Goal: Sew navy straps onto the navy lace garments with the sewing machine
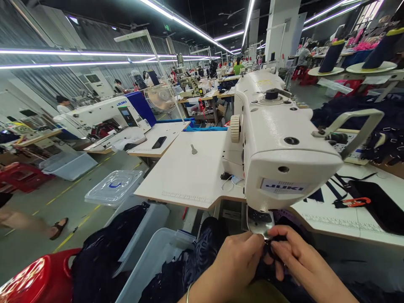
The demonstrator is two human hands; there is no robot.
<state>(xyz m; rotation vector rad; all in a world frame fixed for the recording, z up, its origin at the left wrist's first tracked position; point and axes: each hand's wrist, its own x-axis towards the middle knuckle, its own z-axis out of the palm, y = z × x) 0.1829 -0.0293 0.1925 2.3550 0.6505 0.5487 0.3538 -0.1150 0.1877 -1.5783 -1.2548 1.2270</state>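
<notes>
A white JUKI sewing machine [284, 130] stands right in front of me, its head end facing me. Just below that end, beside a shiny metal plate [261, 224], both hands are close together. My left hand [238, 259] is closed, fingers pinched on a small dark piece of fabric [268, 249]. My right hand [295, 254] grips the same piece from the other side, thumb and fingers bent around it. Most of the piece is hidden by the fingers. Dark navy garments [205, 248] hang and lie below my left hand.
A scissor-shaped key [193, 149] lies on the white table [186, 176]. To the right are a black phone [378, 206] and an orange-handled cutter [353, 203]. Plastic bins [158, 252] and a red stool [28, 282] stand lower left. A person's leg [28, 221] shows at far left.
</notes>
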